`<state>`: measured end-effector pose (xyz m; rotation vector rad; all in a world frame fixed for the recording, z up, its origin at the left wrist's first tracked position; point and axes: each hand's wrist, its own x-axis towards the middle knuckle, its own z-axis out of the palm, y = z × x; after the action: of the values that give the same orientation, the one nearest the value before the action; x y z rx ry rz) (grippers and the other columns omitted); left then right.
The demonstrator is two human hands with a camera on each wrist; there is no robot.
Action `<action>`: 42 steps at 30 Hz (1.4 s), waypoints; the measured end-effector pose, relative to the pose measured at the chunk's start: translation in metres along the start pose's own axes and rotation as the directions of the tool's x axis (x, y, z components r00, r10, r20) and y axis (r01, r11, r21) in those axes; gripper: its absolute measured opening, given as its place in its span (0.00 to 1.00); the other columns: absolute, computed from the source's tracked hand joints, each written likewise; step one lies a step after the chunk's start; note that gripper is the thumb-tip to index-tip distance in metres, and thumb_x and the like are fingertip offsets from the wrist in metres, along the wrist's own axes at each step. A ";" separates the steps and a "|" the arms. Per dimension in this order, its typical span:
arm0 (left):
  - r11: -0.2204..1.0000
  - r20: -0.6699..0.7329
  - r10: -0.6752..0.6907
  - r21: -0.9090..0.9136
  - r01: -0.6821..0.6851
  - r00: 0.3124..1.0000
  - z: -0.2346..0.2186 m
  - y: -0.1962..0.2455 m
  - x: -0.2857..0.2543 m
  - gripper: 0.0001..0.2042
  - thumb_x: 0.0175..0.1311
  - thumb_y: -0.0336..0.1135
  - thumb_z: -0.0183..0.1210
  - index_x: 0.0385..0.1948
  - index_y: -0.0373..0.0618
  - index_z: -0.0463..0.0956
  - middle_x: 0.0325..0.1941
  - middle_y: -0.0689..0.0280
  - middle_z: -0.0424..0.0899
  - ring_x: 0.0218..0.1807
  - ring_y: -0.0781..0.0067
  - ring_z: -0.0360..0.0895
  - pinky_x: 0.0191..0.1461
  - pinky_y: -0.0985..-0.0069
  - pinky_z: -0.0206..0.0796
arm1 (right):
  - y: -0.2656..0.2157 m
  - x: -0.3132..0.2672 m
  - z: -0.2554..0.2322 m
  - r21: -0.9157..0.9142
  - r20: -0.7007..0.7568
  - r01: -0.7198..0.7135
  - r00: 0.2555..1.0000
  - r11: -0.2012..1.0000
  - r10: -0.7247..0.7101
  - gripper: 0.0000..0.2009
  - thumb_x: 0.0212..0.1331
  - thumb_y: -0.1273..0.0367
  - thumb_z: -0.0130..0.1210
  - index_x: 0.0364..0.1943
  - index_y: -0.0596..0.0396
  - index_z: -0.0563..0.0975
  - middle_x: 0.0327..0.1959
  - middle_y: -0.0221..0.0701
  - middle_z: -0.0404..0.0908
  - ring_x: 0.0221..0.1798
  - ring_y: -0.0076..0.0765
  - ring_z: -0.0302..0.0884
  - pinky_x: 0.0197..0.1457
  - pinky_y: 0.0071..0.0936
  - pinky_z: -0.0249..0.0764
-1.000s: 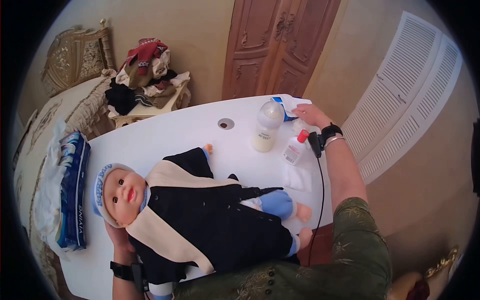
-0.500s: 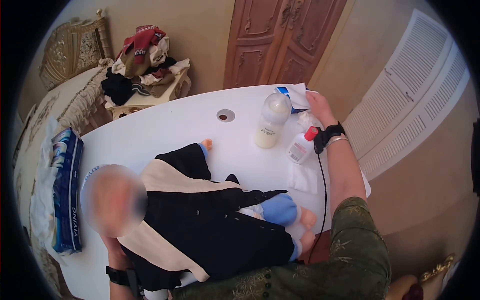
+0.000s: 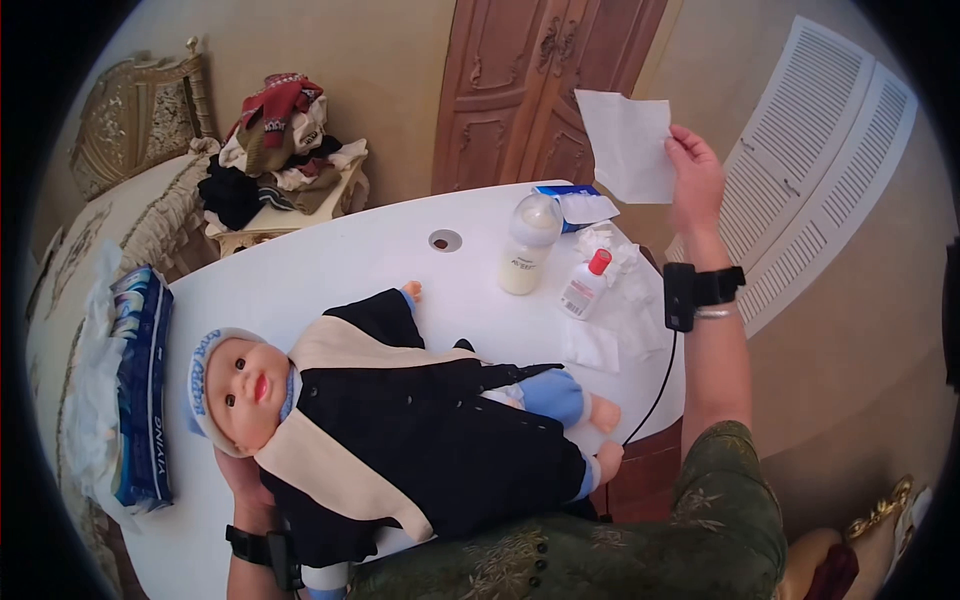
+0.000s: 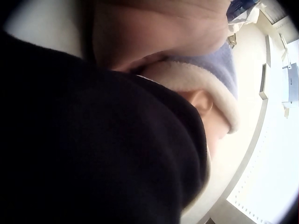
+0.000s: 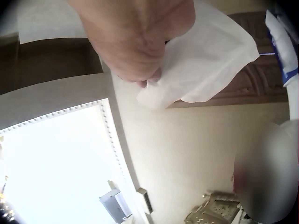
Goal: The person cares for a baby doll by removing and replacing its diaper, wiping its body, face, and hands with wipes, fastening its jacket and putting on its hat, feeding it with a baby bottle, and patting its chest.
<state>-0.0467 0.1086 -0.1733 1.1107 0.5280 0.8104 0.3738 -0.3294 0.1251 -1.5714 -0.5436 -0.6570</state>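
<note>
A baby doll (image 3: 262,400) in a blue-and-white hat and a black jacket with cream lapels lies face up across the white table (image 3: 370,260). My left hand (image 3: 245,482) is beneath the doll's head and neck. In the left wrist view the heel of that hand (image 4: 159,28) lies against the hat (image 4: 215,70), with its fingers hidden. My right hand (image 3: 700,185) is raised past the table's far right side and pinches a white tissue (image 3: 630,145) between thumb and fingers. The tissue (image 5: 210,56) hangs spread out in the right wrist view.
A blue tissue pack (image 3: 588,210), a milk-filled baby bottle (image 3: 526,250) and a red-capped white bottle (image 3: 582,292) stand at the right. Crumpled tissues (image 3: 630,300) lie beside them. A blue package (image 3: 147,400) sits on the left; clothes (image 3: 275,150) are piled beyond.
My right hand has pulled the tissue out of the blue pack and lifted it up and to the right. The left hand stays under the doll's head.
</note>
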 end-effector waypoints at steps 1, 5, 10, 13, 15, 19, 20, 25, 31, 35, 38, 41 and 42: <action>1.000 -0.023 0.005 -0.008 -0.005 1.000 -0.001 -0.003 0.002 0.22 0.74 0.43 0.38 0.62 0.39 0.62 0.63 0.58 0.70 0.61 0.63 0.71 0.63 0.70 0.65 | -0.012 -0.004 -0.001 0.063 0.005 -0.013 1.000 0.998 0.012 0.13 0.62 0.75 0.52 0.50 0.64 0.74 0.47 0.33 0.78 0.50 0.24 0.74 0.56 0.20 0.69; 0.999 -0.022 0.036 0.001 -0.036 0.999 -0.001 -0.008 0.007 0.22 0.74 0.42 0.38 0.62 0.38 0.62 0.63 0.58 0.71 0.61 0.64 0.71 0.64 0.70 0.64 | -0.066 -0.047 0.000 0.518 0.234 -0.117 0.972 0.847 -0.009 0.17 0.62 0.78 0.49 0.55 0.63 0.67 0.47 0.29 0.75 0.48 0.21 0.73 0.53 0.17 0.69; 0.992 -0.084 -0.026 -0.127 0.016 0.996 0.042 0.024 -0.012 0.22 0.74 0.43 0.37 0.63 0.40 0.62 0.65 0.59 0.69 0.63 0.65 0.69 0.67 0.70 0.62 | -0.063 -0.128 0.015 0.347 0.659 -0.585 0.708 0.733 0.253 0.20 0.61 0.79 0.48 0.58 0.60 0.64 0.41 0.26 0.72 0.42 0.21 0.71 0.50 0.19 0.70; 0.987 -0.057 -0.019 -0.159 0.009 0.998 0.039 0.021 -0.008 0.22 0.74 0.44 0.37 0.63 0.40 0.61 0.65 0.59 0.69 0.64 0.65 0.68 0.67 0.70 0.61 | -0.047 -0.190 0.037 -0.006 0.738 -0.631 0.521 0.776 0.429 0.15 0.60 0.77 0.51 0.52 0.61 0.70 0.42 0.25 0.73 0.44 0.19 0.71 0.50 0.18 0.69; 0.982 -0.061 -0.031 -0.185 0.020 0.998 0.040 0.023 -0.008 0.23 0.74 0.44 0.37 0.63 0.40 0.61 0.65 0.59 0.68 0.64 0.64 0.68 0.67 0.70 0.61 | -0.032 -0.223 0.046 -0.101 0.782 -0.448 0.516 0.888 0.349 0.13 0.62 0.75 0.51 0.51 0.62 0.71 0.46 0.32 0.75 0.48 0.26 0.73 0.55 0.23 0.69; 0.987 -0.050 0.003 -0.161 -0.011 0.999 0.034 0.019 -0.003 0.23 0.74 0.45 0.37 0.63 0.40 0.61 0.65 0.59 0.68 0.65 0.64 0.67 0.67 0.70 0.60 | -0.045 -0.230 0.025 -0.179 0.873 0.153 0.479 0.972 0.086 0.19 0.58 0.69 0.56 0.53 0.62 0.71 0.51 0.42 0.73 0.57 0.42 0.69 0.61 0.32 0.65; 0.988 -0.051 -0.002 -0.153 -0.006 0.999 0.035 0.021 -0.004 0.23 0.74 0.45 0.37 0.63 0.40 0.61 0.65 0.59 0.68 0.65 0.64 0.67 0.67 0.70 0.60 | -0.044 -0.233 0.019 -0.084 0.886 0.320 0.457 0.944 -0.077 0.21 0.57 0.67 0.58 0.53 0.61 0.71 0.52 0.44 0.72 0.58 0.46 0.67 0.62 0.35 0.64; 0.996 0.020 0.049 -0.069 -0.047 0.999 0.028 0.021 0.000 0.22 0.74 0.42 0.40 0.64 0.40 0.60 0.66 0.57 0.66 0.65 0.62 0.67 0.68 0.67 0.62 | -0.039 -0.235 -0.004 -0.064 0.893 0.343 0.439 0.937 -0.100 0.21 0.54 0.65 0.60 0.53 0.57 0.74 0.53 0.41 0.73 0.56 0.48 0.68 0.60 0.37 0.64; 0.983 0.262 -0.011 -0.172 0.058 0.965 0.037 0.024 -0.009 0.22 0.72 0.39 0.44 0.64 0.40 0.60 0.67 0.57 0.65 0.65 0.64 0.66 0.68 0.68 0.61 | -0.035 -0.240 -0.005 -0.142 0.875 0.135 0.479 0.981 0.061 0.16 0.56 0.70 0.57 0.49 0.57 0.75 0.43 0.39 0.75 0.45 0.43 0.73 0.50 0.31 0.70; 0.960 0.414 -0.024 -0.245 0.137 0.910 0.034 0.033 0.006 0.23 0.70 0.36 0.47 0.64 0.40 0.60 0.67 0.58 0.65 0.66 0.65 0.65 0.68 0.70 0.61 | -0.010 -0.206 0.008 -0.106 0.721 -0.394 0.602 0.913 0.344 0.11 0.60 0.70 0.52 0.46 0.59 0.74 0.38 0.40 0.74 0.43 0.44 0.73 0.49 0.31 0.70; 0.947 0.476 -0.003 -0.281 0.155 0.879 0.068 0.038 0.004 0.23 0.68 0.34 0.50 0.64 0.39 0.60 0.67 0.59 0.64 0.66 0.66 0.65 0.68 0.71 0.61 | 0.028 -0.182 0.031 -0.150 0.706 0.217 0.707 0.965 -0.049 0.11 0.63 0.69 0.48 0.45 0.59 0.73 0.39 0.41 0.76 0.43 0.46 0.74 0.49 0.34 0.70; 0.937 0.505 0.028 -0.313 0.153 0.862 0.043 0.035 -0.029 0.24 0.67 0.31 0.52 0.64 0.39 0.60 0.68 0.59 0.64 0.66 0.67 0.64 0.68 0.72 0.61 | 0.067 -0.194 0.050 -0.291 0.723 0.321 0.691 0.901 -0.013 0.10 0.63 0.69 0.46 0.44 0.59 0.73 0.38 0.41 0.78 0.42 0.47 0.76 0.49 0.36 0.71; 0.933 0.518 0.039 -0.324 0.154 0.854 0.040 0.049 -0.052 0.24 0.67 0.31 0.53 0.64 0.39 0.60 0.68 0.59 0.63 0.66 0.68 0.64 0.68 0.72 0.61 | 0.055 -0.194 0.062 -0.256 0.739 0.325 0.673 0.910 -0.032 0.10 0.63 0.69 0.46 0.44 0.59 0.73 0.38 0.41 0.78 0.42 0.47 0.76 0.49 0.36 0.71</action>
<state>-0.0648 0.0551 -0.1136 0.9156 -0.0460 0.4912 0.2765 -0.2668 -0.0514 -2.1614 -1.2469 -0.2503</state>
